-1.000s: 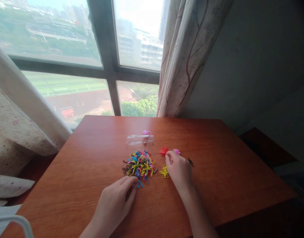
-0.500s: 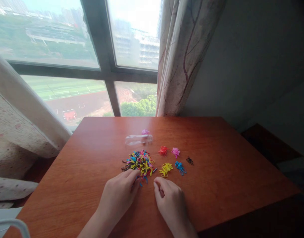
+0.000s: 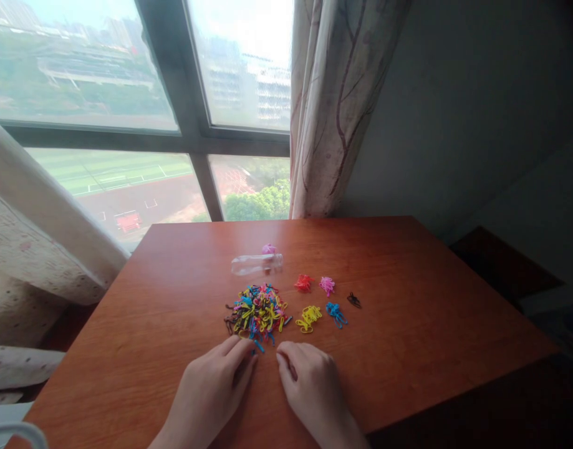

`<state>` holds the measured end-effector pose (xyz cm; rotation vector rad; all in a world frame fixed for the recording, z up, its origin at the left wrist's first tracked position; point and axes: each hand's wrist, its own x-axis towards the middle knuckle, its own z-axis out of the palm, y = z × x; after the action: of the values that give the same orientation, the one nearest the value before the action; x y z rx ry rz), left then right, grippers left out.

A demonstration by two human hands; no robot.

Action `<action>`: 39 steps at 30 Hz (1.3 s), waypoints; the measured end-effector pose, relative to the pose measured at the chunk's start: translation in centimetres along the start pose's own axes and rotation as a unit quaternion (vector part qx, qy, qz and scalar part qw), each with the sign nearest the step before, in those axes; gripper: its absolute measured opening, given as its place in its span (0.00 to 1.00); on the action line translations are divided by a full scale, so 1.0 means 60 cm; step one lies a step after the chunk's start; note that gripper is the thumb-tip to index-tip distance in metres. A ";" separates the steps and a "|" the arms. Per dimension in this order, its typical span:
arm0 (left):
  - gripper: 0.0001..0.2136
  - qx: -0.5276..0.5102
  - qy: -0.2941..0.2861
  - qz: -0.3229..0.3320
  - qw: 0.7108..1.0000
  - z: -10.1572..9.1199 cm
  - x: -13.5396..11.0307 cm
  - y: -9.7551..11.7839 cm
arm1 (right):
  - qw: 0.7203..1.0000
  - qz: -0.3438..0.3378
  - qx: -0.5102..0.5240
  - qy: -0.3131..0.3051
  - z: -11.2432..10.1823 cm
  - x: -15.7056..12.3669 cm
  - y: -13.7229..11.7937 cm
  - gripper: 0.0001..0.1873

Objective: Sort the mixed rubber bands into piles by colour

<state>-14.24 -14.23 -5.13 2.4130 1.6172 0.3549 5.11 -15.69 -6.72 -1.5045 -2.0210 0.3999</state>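
Note:
A mixed heap of small coloured rubber bands (image 3: 257,312) lies on the wooden table (image 3: 408,324). To its right sit small sorted clusters: red (image 3: 303,283), pink (image 3: 327,285), yellow (image 3: 308,317), blue (image 3: 335,313) and black (image 3: 354,300). My left hand (image 3: 211,390) rests on the table with its fingertips touching the heap's near edge, fingers loosely curled. My right hand (image 3: 309,390) lies beside it, just below the heap, fingers curled under with the index tip by a stray band. Whether either hand pinches a band is hidden.
A clear plastic bottle (image 3: 255,264) lies on its side behind the heap, with a pink cap (image 3: 268,249) by it. Curtains hang at the left (image 3: 38,243) and at the back right (image 3: 333,106) before a window. A dark ledge (image 3: 501,262) stands right of the table.
My right hand has drawn back from the red and pink clusters to the near edge of the heap, uncovering the blue cluster. The left hand has barely moved.

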 end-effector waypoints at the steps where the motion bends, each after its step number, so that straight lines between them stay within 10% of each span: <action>1: 0.10 -0.001 0.003 0.004 1.000 0.001 0.000 -0.001 | 1.000 -0.001 -0.001 -0.005 0.001 -0.001 -0.001 0.09; 24: 0.06 -0.273 0.045 0.022 0.961 -0.013 0.018 0.021 | 0.995 -0.046 0.081 0.025 -0.003 -0.003 0.003 0.09; 39: 0.08 -0.228 0.032 0.009 0.973 -0.008 0.008 0.010 | 0.981 0.080 -0.116 0.131 -0.100 -0.003 0.174 0.19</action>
<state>-13.67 -14.02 -4.47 2.0840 1.3528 0.7269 16.82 -13.17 -7.84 -1.7665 -1.7934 0.0219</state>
